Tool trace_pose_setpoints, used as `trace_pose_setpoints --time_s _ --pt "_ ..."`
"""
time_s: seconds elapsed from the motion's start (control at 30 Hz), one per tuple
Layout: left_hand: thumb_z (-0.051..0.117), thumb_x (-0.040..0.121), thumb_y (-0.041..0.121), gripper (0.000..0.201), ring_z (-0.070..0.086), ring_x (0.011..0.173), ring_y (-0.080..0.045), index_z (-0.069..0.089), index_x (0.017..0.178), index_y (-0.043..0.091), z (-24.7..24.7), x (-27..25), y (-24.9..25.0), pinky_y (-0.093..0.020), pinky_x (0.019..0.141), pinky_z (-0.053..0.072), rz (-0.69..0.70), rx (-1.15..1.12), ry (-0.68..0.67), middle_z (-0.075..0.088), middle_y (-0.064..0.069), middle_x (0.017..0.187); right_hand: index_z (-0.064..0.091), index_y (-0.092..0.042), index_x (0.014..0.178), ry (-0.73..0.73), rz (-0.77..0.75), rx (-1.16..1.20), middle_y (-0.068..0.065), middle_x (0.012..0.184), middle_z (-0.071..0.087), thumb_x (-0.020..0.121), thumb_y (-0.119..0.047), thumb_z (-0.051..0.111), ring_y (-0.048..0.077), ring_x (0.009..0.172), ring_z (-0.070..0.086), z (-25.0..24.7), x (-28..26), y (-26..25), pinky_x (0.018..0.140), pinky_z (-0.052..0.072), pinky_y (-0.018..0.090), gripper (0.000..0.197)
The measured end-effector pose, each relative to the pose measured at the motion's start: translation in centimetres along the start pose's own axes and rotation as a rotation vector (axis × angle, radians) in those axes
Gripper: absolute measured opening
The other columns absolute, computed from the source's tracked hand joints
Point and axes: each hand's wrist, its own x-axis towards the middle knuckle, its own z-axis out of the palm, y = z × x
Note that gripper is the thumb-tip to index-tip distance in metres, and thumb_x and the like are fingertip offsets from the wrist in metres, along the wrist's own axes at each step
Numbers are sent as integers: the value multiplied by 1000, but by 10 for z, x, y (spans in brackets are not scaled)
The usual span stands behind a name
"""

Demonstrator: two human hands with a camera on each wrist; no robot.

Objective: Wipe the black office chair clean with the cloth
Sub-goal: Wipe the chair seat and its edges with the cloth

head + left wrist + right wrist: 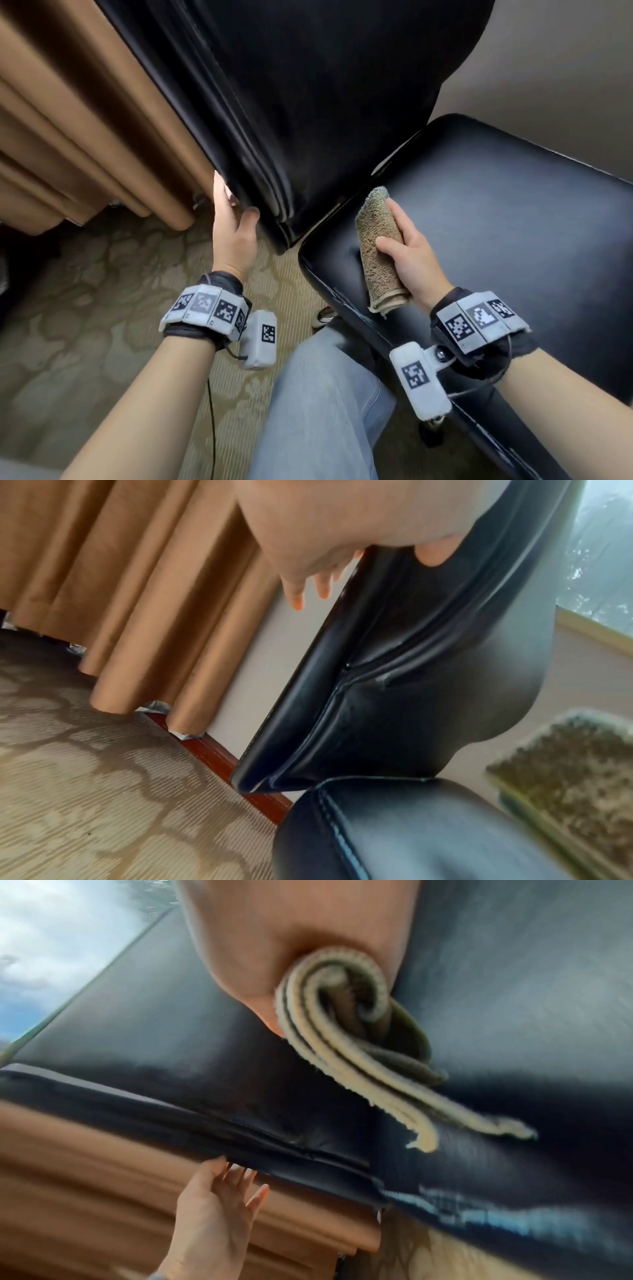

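Cloth (380,253) rolled within clenched right fingers (394,245) above seat (513,219); left fingers (222,192) relaxed at backrest (308,102) edge.

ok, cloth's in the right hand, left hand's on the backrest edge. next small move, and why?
Probably bring the folded tan terry cloth down onto the black leather seat cushion and begin a stroke. The right hand grips it just above the seat near the backrest joint, apparently not pressed flat yet. The left hand rests open on the black backrest's side edge, seemingly steadying the chair.
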Motion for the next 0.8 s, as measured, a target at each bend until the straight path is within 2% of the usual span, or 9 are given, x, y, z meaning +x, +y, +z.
trace_pose_setpoints --time_s 0.03,0.1,0.2,0.3,0.43,0.5,0.6,0.67,0.8 --pt "43 81 14 77 26 140 -18 10 150 10 -1 -2 -6 -39 117 20 -12 17 -18 28 -9 152 34 -28 142 -15 -78 -90 -8 135 49 88 4 46 4 111 52 -3 3 -2 84 40 4 64" --pt "44 80 16 78 28 139 -18 9 150 14 -1 -5 -12 -46 115 22 -26 39 -22 31 -6 150 34 -22 142 -68 -291 -337 -8 147 33 84 5 44 -1 128 34 -10 6 -9 97 24 -1 64" --pt "43 81 11 78 27 140 -17 5 150 12 4 -8 -14 -44 116 21 -30 -1 -10 28 -7 152 34 -19 142 -338 -506 -817 -7 149 21 78 -3 41 13 134 27 -12 2 -9 108 22 19 66" --pt "41 82 11 78 21 139 -5 2 149 8 9 -9 -13 -23 116 17 -41 -40 27 22 4 150 28 -32 143 -612 -351 -1350 -9 156 5 91 -13 42 25 138 13 -3 -10 11 108 25 36 58" --pt "40 81 8 77 21 135 2 3 149 7 10 -10 -10 -12 111 17 -31 -64 23 21 5 149 22 -45 142 -596 -297 -1571 -5 157 -10 93 -39 45 33 142 -6 4 -10 26 112 4 55 55" --pt "41 81 6 79 22 133 4 3 149 8 9 -9 -9 -11 110 17 -51 -74 12 22 2 150 17 -47 143 -607 -263 -1608 -2 156 -13 90 -50 46 35 141 -7 5 -8 26 112 7 55 60" --pt "45 78 5 82 26 138 -8 5 150 11 5 -9 -8 -33 116 22 -85 -77 -17 26 -3 151 17 -43 144 -579 -342 -1642 5 157 -5 89 -50 48 34 135 17 10 -11 32 105 28 44 64" --pt "47 74 4 85 31 137 -16 8 149 12 3 -9 -6 -44 114 26 -87 -61 -38 30 -4 149 30 -38 142 -519 -377 -1654 13 154 14 85 -44 57 38 119 37 13 -18 34 91 40 43 64" --pt "49 70 4 88 38 133 -16 12 149 20 -1 -11 -6 -45 110 32 -102 -52 -58 35 -2 147 56 -27 126 -443 -363 -1684 24 128 52 59 -39 80 38 80 56 18 -28 46 57 50 41 72"
